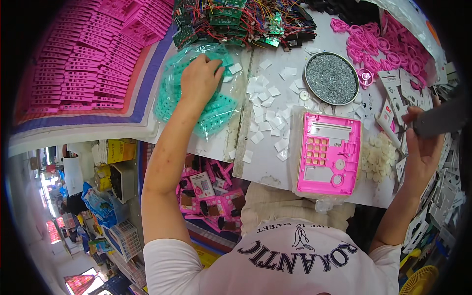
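Observation:
My left hand (pixel 200 78) reaches onto a clear plastic bag of teal perforated pieces (pixel 216 115). Its fingers curl down among them, and what they grip is hidden. At the right, my right hand (pixel 424 142) is closed round a dark electric screwdriver (pixel 440 120), its thin bit pointing left. A pink plastic housing (pixel 332 152) lies on a padded, plastic-wrapped support in front of me, its inner side up. Square key openings, a slot and round holes show in it.
Nearby sit a round dish of small screws (pixel 332 78), scattered white squares (pixel 268 115), translucent discs (pixel 377 157) and pink rings (pixel 364 42). Wired circuit boards (pixel 231 22) lie at the back, stacked pink housings (pixel 83 59) at left. Pink assemblies (pixel 209 194) fill a space below the table.

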### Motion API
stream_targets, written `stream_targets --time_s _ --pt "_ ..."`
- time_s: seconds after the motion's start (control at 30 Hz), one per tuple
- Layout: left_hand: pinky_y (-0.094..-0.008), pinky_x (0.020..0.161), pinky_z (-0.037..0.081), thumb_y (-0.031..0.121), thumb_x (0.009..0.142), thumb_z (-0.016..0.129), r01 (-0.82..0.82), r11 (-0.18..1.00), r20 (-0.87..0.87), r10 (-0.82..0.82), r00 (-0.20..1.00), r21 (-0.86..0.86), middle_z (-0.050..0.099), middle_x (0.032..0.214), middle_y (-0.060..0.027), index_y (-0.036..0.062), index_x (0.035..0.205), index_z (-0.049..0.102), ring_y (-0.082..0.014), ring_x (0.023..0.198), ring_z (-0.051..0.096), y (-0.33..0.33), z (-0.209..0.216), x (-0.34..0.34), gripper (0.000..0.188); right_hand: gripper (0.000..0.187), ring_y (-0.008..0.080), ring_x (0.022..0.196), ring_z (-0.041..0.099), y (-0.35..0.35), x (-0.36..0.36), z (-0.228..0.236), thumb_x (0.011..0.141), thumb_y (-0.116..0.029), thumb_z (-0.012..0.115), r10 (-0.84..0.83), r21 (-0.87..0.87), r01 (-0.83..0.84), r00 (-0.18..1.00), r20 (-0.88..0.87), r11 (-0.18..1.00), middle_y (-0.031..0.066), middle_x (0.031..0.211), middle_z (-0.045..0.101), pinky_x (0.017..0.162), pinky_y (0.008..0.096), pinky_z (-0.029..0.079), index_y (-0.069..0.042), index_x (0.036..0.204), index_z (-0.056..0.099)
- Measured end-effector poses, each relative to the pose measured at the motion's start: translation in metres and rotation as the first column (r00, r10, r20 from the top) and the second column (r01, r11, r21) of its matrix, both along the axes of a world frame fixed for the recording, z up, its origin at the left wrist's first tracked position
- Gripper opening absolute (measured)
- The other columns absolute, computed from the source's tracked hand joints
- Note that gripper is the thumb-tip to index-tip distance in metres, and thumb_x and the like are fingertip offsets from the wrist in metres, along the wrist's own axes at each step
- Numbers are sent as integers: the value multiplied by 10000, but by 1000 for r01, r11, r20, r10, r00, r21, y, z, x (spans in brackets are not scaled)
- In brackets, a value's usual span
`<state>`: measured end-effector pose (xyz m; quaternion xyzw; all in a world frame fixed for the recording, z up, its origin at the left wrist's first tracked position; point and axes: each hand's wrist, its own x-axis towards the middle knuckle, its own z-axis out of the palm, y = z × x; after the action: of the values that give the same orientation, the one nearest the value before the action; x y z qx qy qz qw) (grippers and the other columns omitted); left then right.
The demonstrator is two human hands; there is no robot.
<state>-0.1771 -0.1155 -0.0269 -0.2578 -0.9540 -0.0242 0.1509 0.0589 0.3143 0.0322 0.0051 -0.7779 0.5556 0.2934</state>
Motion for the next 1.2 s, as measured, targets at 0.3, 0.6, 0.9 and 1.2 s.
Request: stream_targets --time_s 0.3,0.6,0.9,1.2 --pt "-395 681 502 50 870 677 306 898 247 -389 887 316 606 877 -144 17 998 652 -316 773 638 61 63 112 134 652 346 1170 564 -75 16 32 798 -199 811 231 533 -177 972 -35 827 156 1291 600 1018 446 452 -23 1363 536" --pt "-346 623 494 76 883 737 130 699 501 -616 608 703 604 903 -111 31 1128 634 -254 706 594 100 37 188 270 335 253 813 697 -94 -20 4 837 -103 758 553 17 -692 591 587 722 118 952 719 697 346 544 -31 1155 682" --pt "-219 631 422 35 893 729 -252 562 549 -458 699 788 612 966 -17 2 1290 596 -53 683 472 81 15 187 420 153 341 908 647 -83 -49 -41 853 -107 705 504 383 -665 742 442 642 124 913 666 806 452 515 -42 986 666" --pt "-212 700 440 8 921 676 -293 606 594 -383 707 739 611 986 -11 -7 1284 601 -51 766 521 71 10 186 370 206 309 979 631 -96 -38 -35 795 -124 733 293 713 -440 898 329 547 88 1022 657 771 405 547 -65 982 669"
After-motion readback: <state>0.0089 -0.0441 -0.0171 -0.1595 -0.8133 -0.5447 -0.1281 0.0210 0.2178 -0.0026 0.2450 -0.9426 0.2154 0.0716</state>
